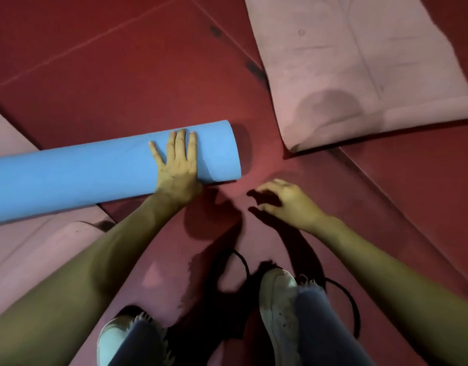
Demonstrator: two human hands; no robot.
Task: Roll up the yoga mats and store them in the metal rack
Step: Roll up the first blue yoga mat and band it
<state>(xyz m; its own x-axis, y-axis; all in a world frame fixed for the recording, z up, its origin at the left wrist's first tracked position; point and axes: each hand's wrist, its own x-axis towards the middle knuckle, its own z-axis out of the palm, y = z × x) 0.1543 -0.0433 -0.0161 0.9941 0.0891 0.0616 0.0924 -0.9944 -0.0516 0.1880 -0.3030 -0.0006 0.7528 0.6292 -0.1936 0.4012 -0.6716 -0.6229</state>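
Blue mat (pixel 95 170) looks fully rolled, left hand (pixel 178 167) flat on top, fingers straight. Right hand (pixel 288 202) loose, empty. Tip: grab near end with it, lift level so roll stays tight.

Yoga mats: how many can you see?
3. A blue mat, rolled, lies at left under the left hand; a pink mat lies mostly flat at upper right; a second pink mat is at lower left, partly under the blue one. Others may be out of view.
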